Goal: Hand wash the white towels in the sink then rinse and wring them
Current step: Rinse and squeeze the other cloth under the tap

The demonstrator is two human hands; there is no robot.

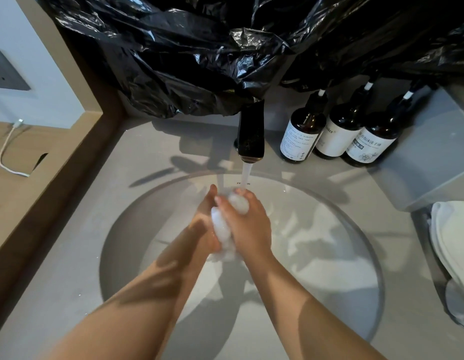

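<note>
Grey bathroom counter (70, 255), with a round white sink (329, 255) sunk into its middle. At twelve o'clock, a black tap (251, 131) running, with its stream (246, 175) falling straight onto the work.

Dead centre over the basin: a small white towel (220, 227), bunched into a wet, foamy wad. Clamped from nine o'clock by the left hand (206, 214) and from three o'clock by the right hand (249, 227), fingers of both curled round the cloth, palms squeezing toward each other. Held high and right under the spout, seemingly so that fresh water runs through the wad while the squeeze drives suds down into the basin rather than onto the counter. Looks like the rinse stage: foam not yet gone, wringing to come.

At one o'clock, three brown pump bottles (337, 131) standing just beside the tap, likely parked there for easy reach of soap. At three o'clock, off the basin's edge, folded white cloth (451, 242) lying near a grey box (428, 152); washed or waiting, cannot tell. Draped across the back from eleven to one o'clock, black plastic sheeting (199, 48), purpose unclear. Far out at nine o'clock, a white cable (3, 154) on a wooden ledge, well apart from any splash.
</note>
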